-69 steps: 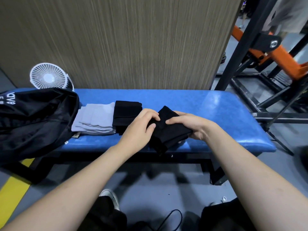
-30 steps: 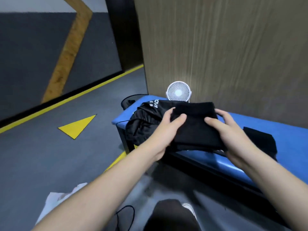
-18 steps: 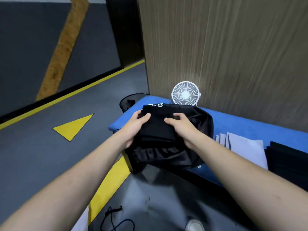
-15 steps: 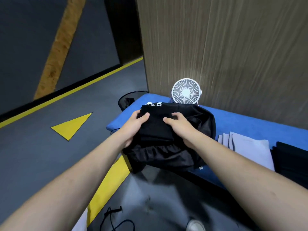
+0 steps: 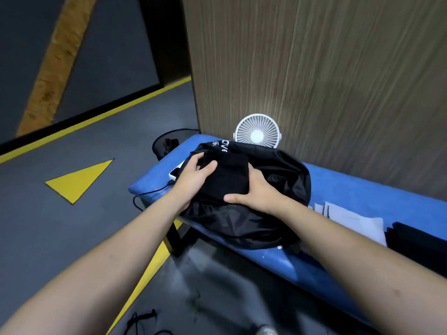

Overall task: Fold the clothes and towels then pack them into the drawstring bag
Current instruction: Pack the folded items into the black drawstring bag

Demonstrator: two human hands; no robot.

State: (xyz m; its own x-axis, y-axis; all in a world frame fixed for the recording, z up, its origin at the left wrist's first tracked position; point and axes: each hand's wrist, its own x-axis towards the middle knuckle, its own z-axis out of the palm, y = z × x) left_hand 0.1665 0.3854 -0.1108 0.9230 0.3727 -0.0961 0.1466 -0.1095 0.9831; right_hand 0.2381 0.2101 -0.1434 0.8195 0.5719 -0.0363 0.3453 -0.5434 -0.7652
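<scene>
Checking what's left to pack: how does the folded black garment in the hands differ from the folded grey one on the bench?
The folded black garment is black and lies on the drawstring bag, gripped by the left hand and right hand. The folded grey garment is pale grey, untouched, and lies flat on the blue bench to the bag's right. Both are folded.

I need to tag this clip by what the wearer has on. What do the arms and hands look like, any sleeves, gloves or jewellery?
Both forearms are bare up to the frame edge, with no sleeves showing. The left hand and right hand wear no gloves, and no rings, watch or bracelet show at fingers or wrists.
</scene>
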